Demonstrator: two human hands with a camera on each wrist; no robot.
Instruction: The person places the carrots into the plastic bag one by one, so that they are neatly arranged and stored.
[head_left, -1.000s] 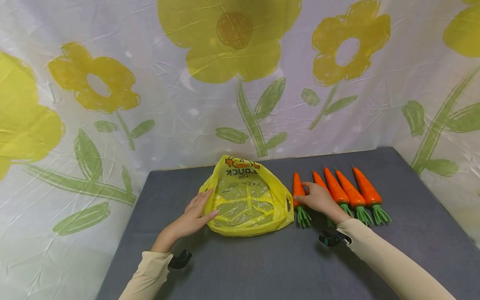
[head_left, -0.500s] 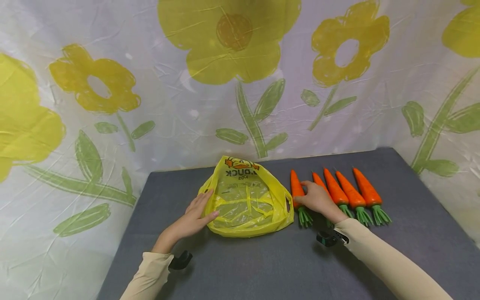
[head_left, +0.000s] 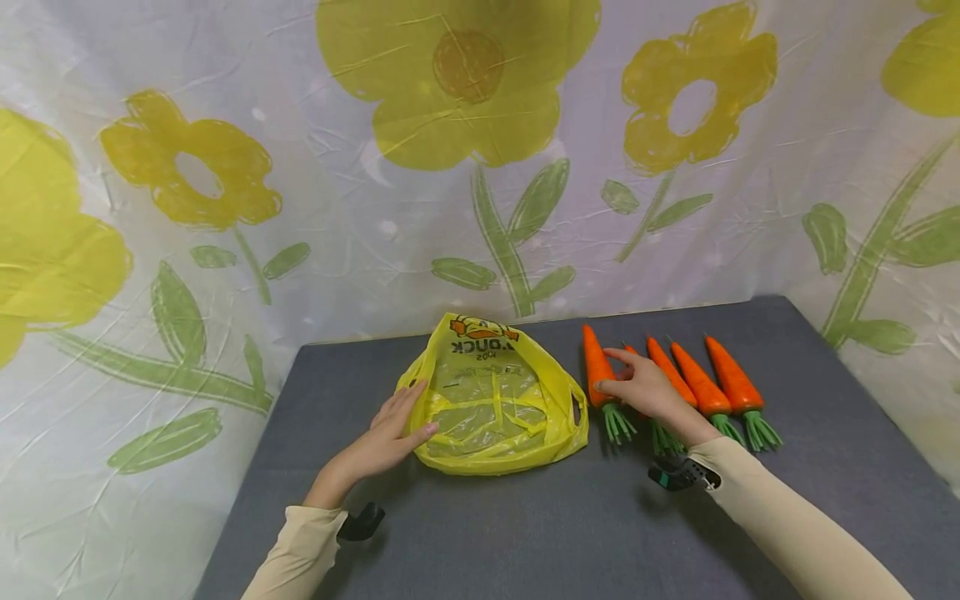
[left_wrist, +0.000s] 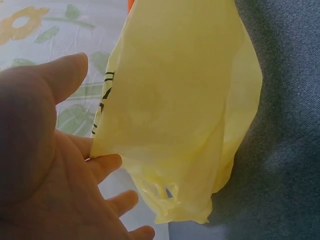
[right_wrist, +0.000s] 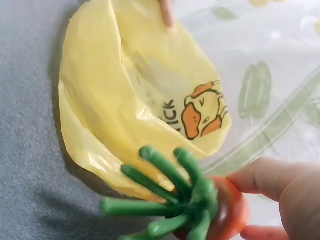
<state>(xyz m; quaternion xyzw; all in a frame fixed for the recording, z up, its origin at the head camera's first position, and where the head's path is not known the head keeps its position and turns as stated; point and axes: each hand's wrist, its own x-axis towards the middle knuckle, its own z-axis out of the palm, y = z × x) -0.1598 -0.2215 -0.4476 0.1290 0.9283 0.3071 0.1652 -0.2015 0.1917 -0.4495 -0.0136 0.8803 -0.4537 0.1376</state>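
The carrot (head_left: 597, 367) in the right hand (head_left: 643, 385) lay just beside the right edge of the yellow bag (head_left: 480, 462), so the bag's spread mouth was directly left of it. Its long axis ran near to far, tip far and slightly left, green top near. The right hand was the nearer of the two, reaching in from the right; its thumb and at least one finger pinched the carrot, with only a narrow gap between them. Whether the carrot was clear of the table (head_left: 517, 533) could not be determined. The left hand (head_left: 386, 435) was at the bag's left side, its fingers extended and spread, touching the plastic but not wrapped round it. Count: one bag; five carrots in all, comprising the one pinched and four other carrots (head_left: 701, 377) in a row to the right, tips far, one of these partly hidden by the right hand.
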